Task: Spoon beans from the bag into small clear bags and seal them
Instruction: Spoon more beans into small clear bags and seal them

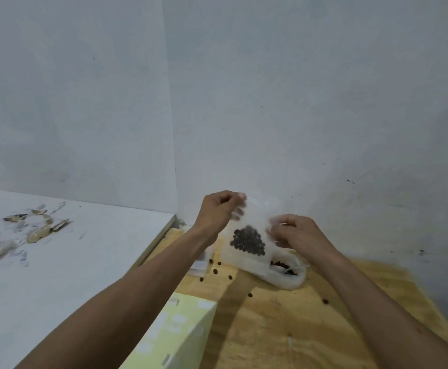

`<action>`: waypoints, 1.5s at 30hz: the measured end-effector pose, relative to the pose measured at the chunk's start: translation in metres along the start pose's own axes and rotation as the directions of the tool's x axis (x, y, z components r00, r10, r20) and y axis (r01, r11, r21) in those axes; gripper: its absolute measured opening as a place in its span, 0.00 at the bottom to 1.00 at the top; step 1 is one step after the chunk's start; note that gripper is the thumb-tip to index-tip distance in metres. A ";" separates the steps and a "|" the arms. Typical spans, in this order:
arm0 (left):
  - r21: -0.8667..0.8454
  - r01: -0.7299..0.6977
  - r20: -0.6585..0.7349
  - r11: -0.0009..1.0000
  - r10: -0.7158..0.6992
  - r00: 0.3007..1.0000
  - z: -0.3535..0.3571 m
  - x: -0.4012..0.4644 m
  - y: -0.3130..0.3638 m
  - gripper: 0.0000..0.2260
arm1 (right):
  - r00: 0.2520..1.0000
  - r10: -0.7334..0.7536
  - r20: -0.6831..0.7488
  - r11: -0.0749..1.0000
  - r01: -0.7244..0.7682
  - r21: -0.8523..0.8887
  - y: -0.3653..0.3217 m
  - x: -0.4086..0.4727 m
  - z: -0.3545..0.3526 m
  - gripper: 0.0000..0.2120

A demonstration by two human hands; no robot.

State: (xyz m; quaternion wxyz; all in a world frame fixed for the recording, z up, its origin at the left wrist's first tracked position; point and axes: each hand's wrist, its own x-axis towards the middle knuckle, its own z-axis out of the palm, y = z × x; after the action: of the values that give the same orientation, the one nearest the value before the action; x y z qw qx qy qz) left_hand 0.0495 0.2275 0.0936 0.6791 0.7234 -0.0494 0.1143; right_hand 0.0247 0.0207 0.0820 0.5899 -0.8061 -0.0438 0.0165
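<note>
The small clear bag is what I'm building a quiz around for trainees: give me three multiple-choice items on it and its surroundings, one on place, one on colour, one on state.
1. Where is the small clear bag?
A. Flat on the white table
B. Held up between both hands
C. Inside the yellow box

2. What colour is the surface with loose beans on it?
A. Light wood
B. Black
C. Red

3. What does the small clear bag hold?
A. Nothing
B. Water
C. A cluster of dark beans

Answers:
1 B: the left hand and right hand pinch its top above the wooden table.
2 A: the boards look pale yellowish wood.
3 C: dark beans sit bunched at its bottom.
</note>
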 end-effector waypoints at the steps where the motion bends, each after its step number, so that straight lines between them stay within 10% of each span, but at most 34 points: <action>1: 0.014 -0.018 0.000 1.000 0.018 1.000 -0.001 -0.002 0.001 0.10 | 1.000 -0.017 -0.015 1.000 0.017 -0.010 -0.002 0.001 0.000 0.16; 33: 0.186 0.007 -0.092 0.983 0.010 0.996 -0.035 0.005 -0.005 0.14 | 0.990 -0.140 0.019 0.957 0.140 -0.255 -0.024 0.017 0.029 0.06; 38: 0.115 0.072 -0.152 0.991 -0.054 0.987 -0.039 0.012 -0.006 0.15 | 0.999 -0.021 0.045 0.999 0.023 -0.037 -0.020 0.019 0.045 0.11; 45: 0.225 0.532 -0.127 0.816 -0.517 0.847 -0.077 0.023 -0.019 0.21 | 0.924 0.289 0.253 0.852 -0.368 0.372 -0.007 0.022 0.079 0.11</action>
State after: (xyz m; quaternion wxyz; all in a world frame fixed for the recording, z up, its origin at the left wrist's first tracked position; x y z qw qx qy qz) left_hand 0.0682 0.3068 0.0847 0.5881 0.7852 0.1871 -0.0499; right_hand 0.0401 0.0997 0.0654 0.7282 -0.6534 0.0442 0.2020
